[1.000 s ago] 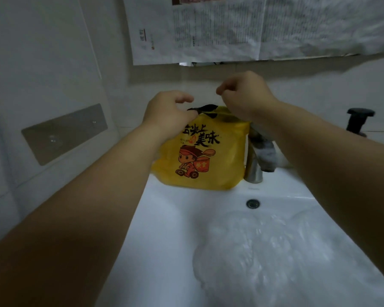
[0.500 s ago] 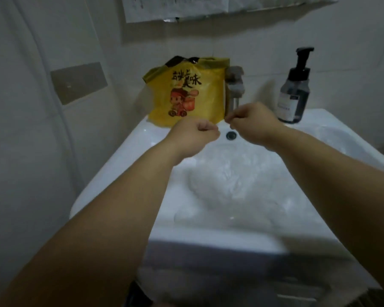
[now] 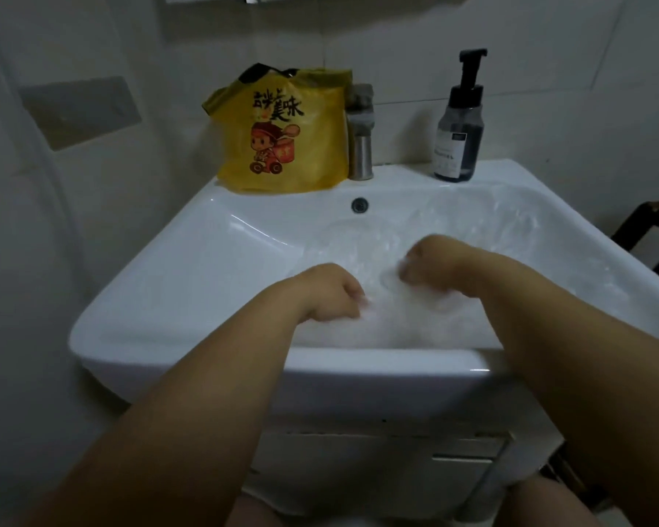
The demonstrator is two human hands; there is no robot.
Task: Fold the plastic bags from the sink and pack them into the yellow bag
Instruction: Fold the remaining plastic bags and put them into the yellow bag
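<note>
Inside sink [image 3: 214, 222], L hand [image 3: 326, 294], R hand [image 3: 444, 268] blur into bags [image 3: 427, 323]; grip unclear.

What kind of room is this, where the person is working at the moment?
Most likely a bathroom or washroom: a white ceramic sink with a metal faucet at the back, a pump soap bottle standing on its ledge, and tiled walls behind.
</note>
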